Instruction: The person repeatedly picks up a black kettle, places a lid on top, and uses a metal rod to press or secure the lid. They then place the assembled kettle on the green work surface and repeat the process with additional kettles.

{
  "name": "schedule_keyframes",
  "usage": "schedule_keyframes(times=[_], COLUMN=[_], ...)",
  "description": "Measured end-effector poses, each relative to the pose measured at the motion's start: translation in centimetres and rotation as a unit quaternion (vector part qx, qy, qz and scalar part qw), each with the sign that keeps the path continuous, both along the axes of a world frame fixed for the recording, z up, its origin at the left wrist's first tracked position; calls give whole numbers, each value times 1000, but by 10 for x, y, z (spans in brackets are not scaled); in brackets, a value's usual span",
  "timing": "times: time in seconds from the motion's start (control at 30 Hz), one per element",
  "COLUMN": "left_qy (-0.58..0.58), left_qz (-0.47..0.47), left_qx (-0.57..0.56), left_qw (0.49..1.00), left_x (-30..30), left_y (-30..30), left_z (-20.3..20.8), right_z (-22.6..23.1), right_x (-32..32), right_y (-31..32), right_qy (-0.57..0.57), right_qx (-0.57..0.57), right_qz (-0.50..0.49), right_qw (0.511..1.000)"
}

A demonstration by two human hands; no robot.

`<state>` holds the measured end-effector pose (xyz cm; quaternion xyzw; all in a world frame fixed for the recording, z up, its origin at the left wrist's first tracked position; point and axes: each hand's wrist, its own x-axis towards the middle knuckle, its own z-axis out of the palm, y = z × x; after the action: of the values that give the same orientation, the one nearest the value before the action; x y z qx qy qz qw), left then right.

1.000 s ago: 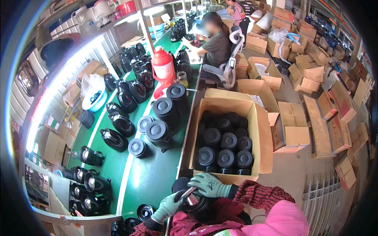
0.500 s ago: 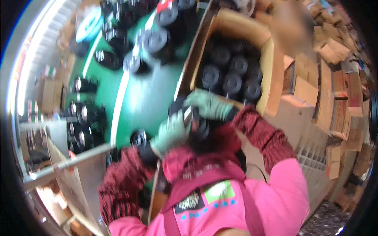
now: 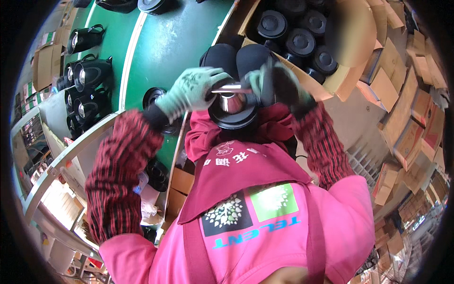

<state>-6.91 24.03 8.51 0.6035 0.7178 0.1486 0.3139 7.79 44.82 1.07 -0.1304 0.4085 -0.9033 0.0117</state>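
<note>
Head view: a left hand in a pale green, dark-cuffed glove [image 3: 194,91] curls its fingers over one end of a narrow, flat strip of shiny metal [image 3: 231,89], while a right hand in a matching glove [image 3: 273,86] bends at the other end, too blurred to tell whether its fingers grip. The strip lies across a round black vessel with a broad, stepped rim [image 3: 234,120] and a gleaming silvery metal cone [image 3: 231,102], just above a smooth maroon apron [image 3: 250,165]. Red-and-black ribbed sleeves [image 3: 120,175] cover both forearms. Beyond, black round-lidded cylinders [image 3: 300,41] fill an open brown cardboard box [image 3: 309,85] beside a glossy green tabletop [image 3: 163,45].
</note>
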Motion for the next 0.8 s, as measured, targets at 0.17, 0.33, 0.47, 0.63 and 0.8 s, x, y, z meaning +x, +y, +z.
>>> schedule_keyframes(times=[0.17,0.33,0.47,0.63,0.8], left_qy=[78,292,617,291,-436], left_qz=[-136,-54,63,45,265], left_qx=[157,15,-181,-309,-340], left_qw=[975,955,763,904,790], left_x=[-28,-3,37,30,1], left_y=[59,45,52,37,20], left_z=[-68,-17,-44,38,84], right_z=[94,-1,-90,-59,-72], right_x=[24,-21,-91,-111,-135], right_y=[-30,16,-32,-55,-85], right_qy=[118,-173,-102,99,149], right_qx=[430,68,208,466,453], right_qz=[-73,-167,-80,49,162], right_qw=[892,968,970,878,864])
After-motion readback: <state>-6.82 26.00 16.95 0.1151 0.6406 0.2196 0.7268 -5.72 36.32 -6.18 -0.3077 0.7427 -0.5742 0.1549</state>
